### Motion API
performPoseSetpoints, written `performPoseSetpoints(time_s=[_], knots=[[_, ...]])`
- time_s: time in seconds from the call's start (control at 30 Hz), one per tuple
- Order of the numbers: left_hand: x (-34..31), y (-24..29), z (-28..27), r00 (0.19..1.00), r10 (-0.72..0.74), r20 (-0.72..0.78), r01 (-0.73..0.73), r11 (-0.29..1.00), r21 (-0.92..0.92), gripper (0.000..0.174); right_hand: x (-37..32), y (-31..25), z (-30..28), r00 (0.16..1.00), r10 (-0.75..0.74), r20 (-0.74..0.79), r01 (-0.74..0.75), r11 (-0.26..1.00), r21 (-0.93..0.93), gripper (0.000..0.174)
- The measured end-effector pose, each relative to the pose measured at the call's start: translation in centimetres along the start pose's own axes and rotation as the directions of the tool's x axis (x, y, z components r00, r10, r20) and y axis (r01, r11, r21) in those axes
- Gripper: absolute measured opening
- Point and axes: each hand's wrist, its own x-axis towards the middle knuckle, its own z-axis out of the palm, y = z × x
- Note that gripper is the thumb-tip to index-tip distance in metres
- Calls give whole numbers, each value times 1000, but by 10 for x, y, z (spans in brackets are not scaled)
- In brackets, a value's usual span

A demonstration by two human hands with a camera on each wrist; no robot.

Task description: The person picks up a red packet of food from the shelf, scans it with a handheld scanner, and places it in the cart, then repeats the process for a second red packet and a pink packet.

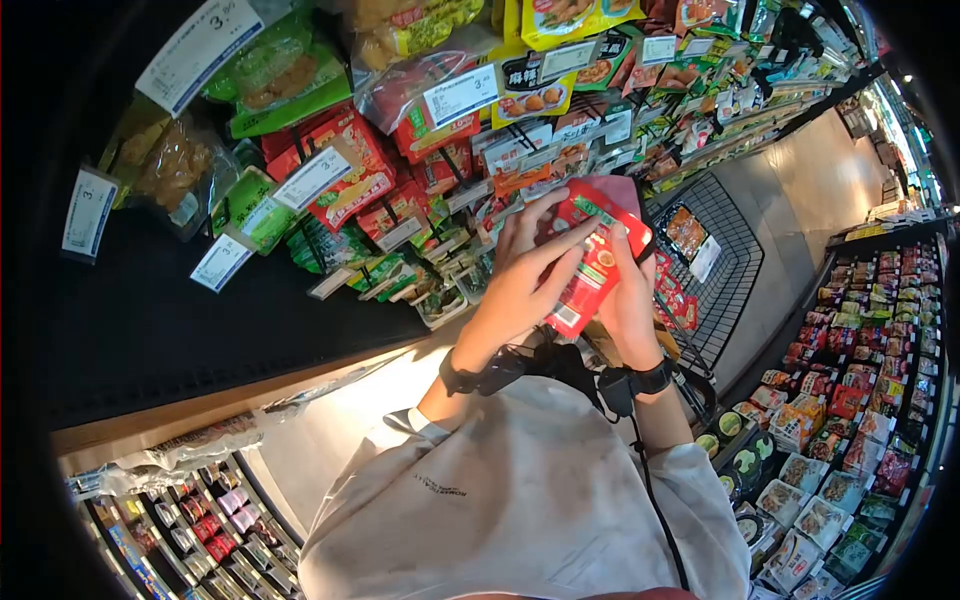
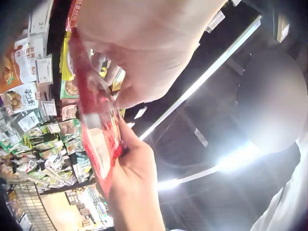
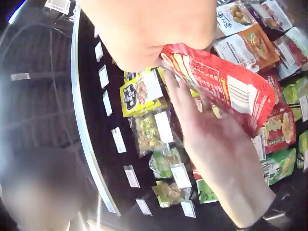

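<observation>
Both hands hold a red snack packet [image 1: 597, 268] in front of the chest, its printed back with a barcode turned up in the head view. My right hand [image 1: 630, 305] grips the packet's right side, thumb lying on the printed face. From the left, my left hand [image 1: 525, 285] holds it, a finger stretched over the upper part of the face. In the right wrist view the packet [image 3: 231, 84] slants between the near right hand [image 3: 154, 33] and the left hand [image 3: 221, 144]. Its edge shows in the left wrist view.
On the left, a rack of hanging snack packets [image 1: 345, 165] with price tags [image 1: 460, 97] stands close by. A black wire shopping cart [image 1: 752, 250] beyond the hands carries a food tray [image 1: 687, 232] and red packets [image 1: 676, 300]. Another display of packaged food [image 1: 850, 390] lines the right.
</observation>
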Motion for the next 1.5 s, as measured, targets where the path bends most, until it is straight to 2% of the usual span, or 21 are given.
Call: performPoseSetpoints(time_s=[0.07, 0.13, 0.17, 0.27, 0.3, 0.4, 0.43, 0.67, 0.77, 0.87, 0.93, 1.0, 1.07, 1.13, 1.2, 1.23, 1.3, 1.33, 1.37, 1.4, 1.5], knots=[[1, -3, -3, 998, -8, -56, 0, 990, -138, 63, 5, -6, -7, 997, -80, 4, 80, 993, -82, 21], [0, 4, -7, 979, -181, -93, 143, 937, -320, 78, -1, -18, 3, 986, -169, 14, 169, 974, -154, 20], [-3, -4, -3, 983, -183, -11, 163, 902, -400, 74, -3, -23, 11, 978, -210, 14, 208, 961, -181, 21], [-8, 11, 6, 844, -431, 320, 504, 430, -749, 58, -1, -23, 10, 968, -247, 44, 246, 899, -362, 30], [-10, 16, 10, 842, -450, 298, 484, 388, -784, 49, 1, -22, 6, 966, -253, 49, 252, 882, -398, 31], [-8, 16, 12, 880, -433, 196, 395, 435, -809, 50, 4, -27, 4, 967, -227, -118, 209, 967, -145, 34], [-8, 16, 10, 852, -485, 195, 402, 369, -838, 51, 0, -36, 8, 975, -191, -113, 182, 979, -86, 36], [-9, 21, -2, 831, -521, 192, 343, 211, -915, 52, -19, -40, 20, 925, -340, -172, 319, 938, -135, 49], [-9, 22, -5, 833, -523, 183, 327, 197, -924, 52, -25, -18, -3, 792, -610, -18, 435, 585, -684, 49], [-9, 24, -6, 828, -540, 151, 306, 209, -929, 51, -41, -12, 5, 845, -484, 226, 509, 602, -615, 50], [-15, 17, 1, 819, -558, 131, 309, 236, -921, 51, -35, -14, 14, 714, -326, 620, 695, 220, -685, 58], [-19, 8, 15, 820, -561, 110, 315, 283, -906, 51, -37, -2, 20, 642, -255, 723, 745, -13, -666, 62], [-19, 15, 19, 777, -619, 113, 378, 317, -870, 48, -22, -10, 20, 677, -202, 708, 720, -19, -694, 59], [-19, 16, 22, 846, -512, 148, 381, 386, -840, 50, -5, -17, 22, 723, -314, 615, 663, 67, -746, 53], [-20, 23, 33, 905, -426, 23, 301, 600, -741, 50, 7, -20, 24, 734, -358, 578, 653, 136, -745, 50], [-18, 20, 34, 885, -466, 24, 321, 570, -757, 54, 4, -16, 25, 721, -329, 610, 655, 40, -754, 50], [-11, 9, 24, 776, -615, 144, 322, 189, -928, 61, -13, -13, 29, 685, -182, 706, 699, -108, -707, 50], [-3, 18, 10, 735, -646, 206, 267, -3, -964, 63, -28, -4, 31, 687, -152, 710, 718, -7, -696, 52], [2, 17, 11, 651, -759, 22, 120, 74, -990, 67, -36, 1, 33, 685, -102, 721, 726, 12, -688, 52], [0, 27, -3, 754, -645, 124, 177, 17, -984, 66, -41, 3, 32, 684, -54, 727, 729, 29, -684, 52], [-4, 17, 14, 791, -608, 73, 215, 164, -963, 64, -14, -10, 33, 696, -133, 706, 711, -9, -703, 50]])
